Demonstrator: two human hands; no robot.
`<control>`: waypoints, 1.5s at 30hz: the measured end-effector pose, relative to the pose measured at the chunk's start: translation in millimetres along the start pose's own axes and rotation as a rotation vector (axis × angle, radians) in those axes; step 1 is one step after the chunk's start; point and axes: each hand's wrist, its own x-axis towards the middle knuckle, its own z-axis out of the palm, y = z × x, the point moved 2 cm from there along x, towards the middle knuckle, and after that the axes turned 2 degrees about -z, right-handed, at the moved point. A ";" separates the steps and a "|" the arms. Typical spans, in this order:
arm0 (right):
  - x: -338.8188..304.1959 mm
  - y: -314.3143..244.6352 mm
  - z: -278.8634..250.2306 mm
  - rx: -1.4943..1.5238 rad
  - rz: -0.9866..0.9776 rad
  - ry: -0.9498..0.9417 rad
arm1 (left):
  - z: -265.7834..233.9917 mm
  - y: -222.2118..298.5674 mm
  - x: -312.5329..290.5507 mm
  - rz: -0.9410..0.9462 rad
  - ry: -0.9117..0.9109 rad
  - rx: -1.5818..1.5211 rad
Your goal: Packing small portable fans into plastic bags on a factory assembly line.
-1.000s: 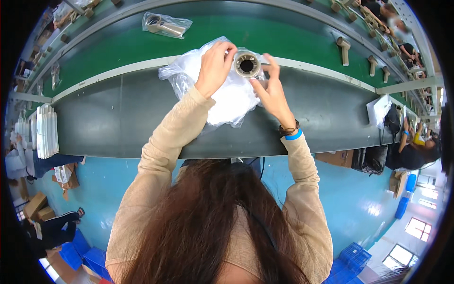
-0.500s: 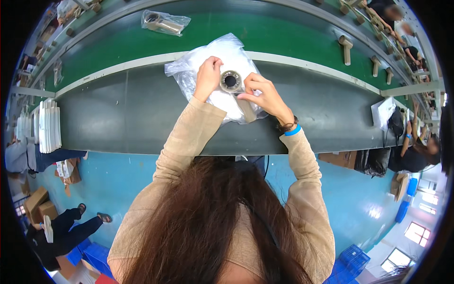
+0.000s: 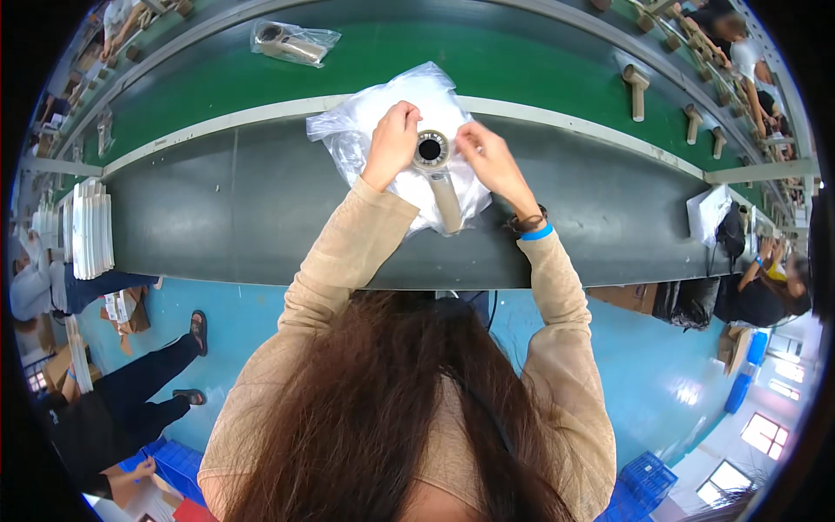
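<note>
A beige hair dryer (image 3: 446,202) lies on a stack of clear plastic bags (image 3: 432,90), its round dark-centred head away from me and its handle toward me. Close against the left side of that head is my left hand (image 3: 394,143), fingers curled and closed; what they pinch, if anything, is hidden. To the right of the head my right hand (image 3: 494,161) hovers over the bags, slightly blurred, with its fingers bent together. Whether thin film is caught in them does not show. The handle is uncovered by either hand.
Beyond the dark worktop (image 3: 261,200) runs a green conveyor belt (image 3: 522,74). A bagged hair dryer (image 3: 296,43) lies on it at left, and an unbagged one (image 3: 637,90) at right. White flat stacks (image 3: 91,228) stand at the worktop's left end. Other people work at both sides.
My right hand has moved up and away from the handle to beside the head, baring the handle. My left hand stays by the head. The bagged hair dryer has shifted slightly left.
</note>
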 end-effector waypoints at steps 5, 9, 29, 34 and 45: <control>0.5 -39.2 -1.7 -0.034 0.027 0.249 | 1.3 11.5 -7.4 0.089 0.083 0.064; 16.9 -30.1 -9.9 -0.104 -0.023 0.411 | 1.6 23.9 -10.6 0.205 0.085 0.021; 46.0 -43.8 -66.0 0.699 0.218 -0.073 | -5.3 48.7 45.0 0.339 -0.072 0.028; 76.0 -23.1 -96.0 0.860 0.067 0.299 | 38.9 71.7 144.0 0.212 -0.269 -0.021; 247.0 128.2 -143.0 0.598 -0.044 0.601 | 53.2 74.6 132.4 0.693 0.128 0.078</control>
